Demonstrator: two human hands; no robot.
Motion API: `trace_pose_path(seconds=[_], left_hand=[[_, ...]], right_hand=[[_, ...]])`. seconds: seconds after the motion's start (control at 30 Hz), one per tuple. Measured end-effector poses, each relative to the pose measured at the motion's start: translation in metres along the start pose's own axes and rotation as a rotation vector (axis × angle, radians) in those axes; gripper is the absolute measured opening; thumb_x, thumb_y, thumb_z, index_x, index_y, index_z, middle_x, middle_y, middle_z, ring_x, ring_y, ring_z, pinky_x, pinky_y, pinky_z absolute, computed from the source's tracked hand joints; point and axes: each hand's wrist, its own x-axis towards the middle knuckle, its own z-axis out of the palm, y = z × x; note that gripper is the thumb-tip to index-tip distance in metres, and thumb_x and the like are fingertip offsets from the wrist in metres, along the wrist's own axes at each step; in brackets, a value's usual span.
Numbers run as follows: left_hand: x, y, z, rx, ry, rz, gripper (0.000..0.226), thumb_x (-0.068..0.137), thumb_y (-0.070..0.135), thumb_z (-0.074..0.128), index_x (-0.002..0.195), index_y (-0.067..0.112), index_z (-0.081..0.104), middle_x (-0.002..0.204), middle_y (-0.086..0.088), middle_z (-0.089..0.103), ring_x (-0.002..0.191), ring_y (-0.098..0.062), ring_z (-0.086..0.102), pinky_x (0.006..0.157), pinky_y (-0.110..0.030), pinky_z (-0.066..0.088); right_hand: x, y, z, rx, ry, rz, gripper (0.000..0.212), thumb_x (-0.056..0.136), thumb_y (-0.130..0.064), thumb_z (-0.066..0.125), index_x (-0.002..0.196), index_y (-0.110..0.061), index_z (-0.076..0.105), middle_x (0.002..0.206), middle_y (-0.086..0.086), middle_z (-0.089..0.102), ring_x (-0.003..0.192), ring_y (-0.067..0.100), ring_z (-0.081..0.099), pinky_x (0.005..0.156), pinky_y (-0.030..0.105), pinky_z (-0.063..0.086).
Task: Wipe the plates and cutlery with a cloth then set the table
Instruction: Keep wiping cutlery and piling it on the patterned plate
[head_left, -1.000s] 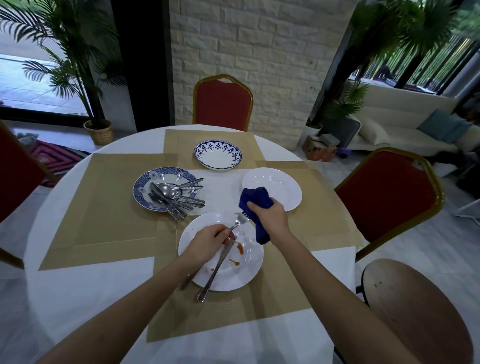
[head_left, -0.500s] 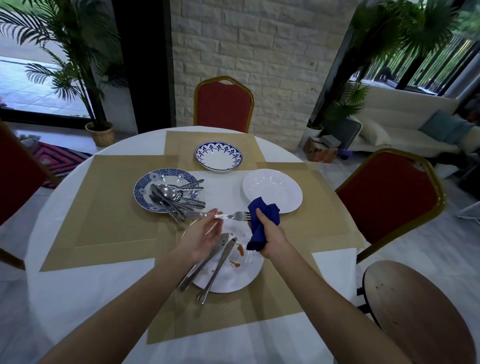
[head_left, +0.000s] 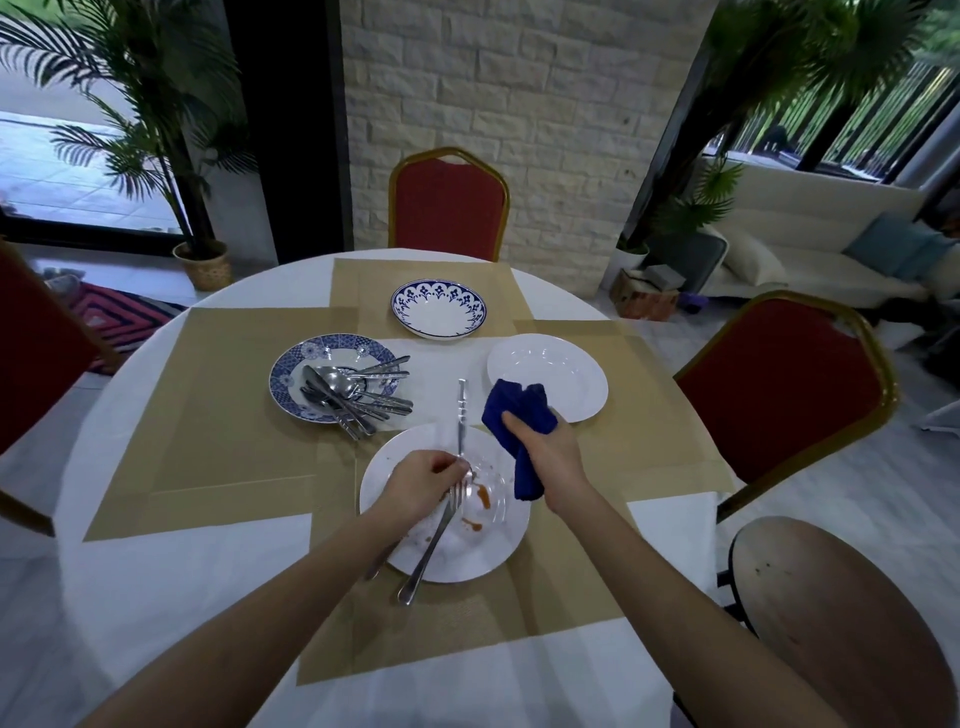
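Observation:
My left hand (head_left: 423, 480) pinches a fork (head_left: 461, 410) near its tines, over the near white plate (head_left: 467, 556). The fork's handle points away from me. That plate carries red sauce smears, and a second fork (head_left: 434, 540) lies on it; another utensil is mostly hidden under my left forearm. My right hand (head_left: 545, 454) grips a bunched blue cloth (head_left: 514, 410) just right of the fork, apart from it. A clean white plate (head_left: 566, 374) sits behind the cloth. The blue patterned plate (head_left: 288, 374) holds a pile of cutlery (head_left: 353, 397).
A blue-rimmed bowl (head_left: 439, 332) stands at the back. Tan placemats (head_left: 223, 415) cover the round white table (head_left: 156, 571). Red chairs stand at the far side (head_left: 447, 208), right (head_left: 779, 384) and left (head_left: 31, 338). A wooden stool (head_left: 831, 623) is near right.
My left hand turned the fork from lying crosswise to handle-away and lowered it over the near plate. My right hand with the cloth came off the tines and shifted slightly right.

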Motion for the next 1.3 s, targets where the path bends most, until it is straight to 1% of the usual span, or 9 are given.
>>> trace_pose_path(seconds=[0.17,0.33,0.5,0.63,0.77,0.93,1.07,1.2,1.3], left_hand=[[-0.004,0.012,0.011,-0.037,-0.063,0.118,0.029,0.095,0.024,0.055,0.086,0.0,0.07,0.06,0.003,0.055,0.046,0.001,0.042,0.049,-0.011,0.032],[-0.01,0.013,0.01,-0.053,-0.169,0.156,0.022,0.094,0.024,0.056,0.086,0.012,0.072,0.074,0.002,0.069,0.062,0.002,0.057,0.062,-0.013,0.043],[-0.006,0.019,0.011,-0.09,-0.088,0.144,0.024,0.095,0.021,0.055,0.082,0.006,0.069,0.063,0.005,0.057,0.054,-0.002,0.047,0.056,-0.016,0.035],[-0.009,0.014,0.004,-0.046,-0.198,0.136,0.021,0.096,0.017,0.053,0.097,0.01,0.073,0.074,0.012,0.067,0.061,0.007,0.057,0.062,-0.007,0.039],[-0.016,0.017,0.003,-0.137,-0.239,0.11,0.026,0.1,0.013,0.043,0.1,0.011,0.068,0.064,0.015,0.063,0.062,0.001,0.056,0.058,-0.01,0.045],[-0.015,0.02,0.007,0.135,-0.189,0.092,0.023,0.093,0.042,0.053,0.105,0.023,0.054,0.075,0.005,0.059,0.071,-0.01,0.057,0.072,-0.029,0.05],[-0.013,0.029,0.012,0.252,-0.029,0.163,0.022,0.097,0.021,0.048,0.114,0.013,0.037,0.078,0.003,0.056,0.067,-0.01,0.055,0.057,-0.019,0.043],[-0.008,0.033,0.009,0.236,0.007,0.204,0.014,0.102,0.02,0.035,0.107,0.012,0.045,0.088,0.0,0.064,0.078,-0.017,0.061,0.072,-0.032,0.051],[-0.008,0.038,0.011,0.036,-0.034,0.186,0.015,0.103,0.018,0.033,0.098,0.014,0.047,0.083,0.004,0.066,0.073,-0.013,0.058,0.066,-0.023,0.046]], right_hand=[[0.014,-0.005,0.002,-0.443,-0.08,-0.285,0.023,0.071,-0.028,0.08,0.083,-0.019,0.062,0.096,0.011,0.063,0.082,0.02,0.064,0.068,0.029,0.05],[0.032,-0.023,-0.011,-0.436,0.102,-0.333,0.024,0.07,-0.033,0.077,0.083,-0.02,0.061,0.105,0.013,0.058,0.083,0.016,0.062,0.074,0.028,0.048],[0.016,-0.013,-0.005,-0.566,-0.175,-0.323,0.024,0.069,-0.028,0.08,0.083,-0.015,0.064,0.088,0.008,0.066,0.081,0.019,0.064,0.07,0.03,0.05],[0.02,-0.017,-0.011,-0.284,-0.04,-0.147,0.023,0.077,-0.021,0.077,0.094,-0.021,0.062,0.092,0.001,0.07,0.085,0.021,0.065,0.076,0.034,0.052],[0.026,-0.027,-0.013,-0.124,0.057,-0.069,0.022,0.08,-0.019,0.074,0.093,-0.023,0.058,0.091,-0.001,0.066,0.081,0.017,0.062,0.071,0.029,0.05],[0.025,-0.027,-0.01,-0.029,0.18,-0.044,0.022,0.079,-0.017,0.074,0.095,-0.017,0.057,0.092,0.002,0.066,0.08,0.018,0.061,0.065,0.026,0.046],[0.022,-0.027,-0.006,0.102,0.297,-0.018,0.022,0.08,-0.017,0.073,0.088,-0.026,0.055,0.091,-0.003,0.064,0.084,0.018,0.062,0.07,0.028,0.047],[0.017,-0.03,-0.008,0.145,0.257,-0.047,0.024,0.082,-0.018,0.073,0.091,-0.03,0.055,0.094,-0.006,0.064,0.087,0.015,0.062,0.074,0.028,0.048],[0.006,-0.026,-0.005,0.054,0.105,-0.106,0.022,0.082,-0.015,0.073,0.093,-0.024,0.057,0.089,-0.004,0.066,0.078,0.012,0.062,0.064,0.02,0.048]])
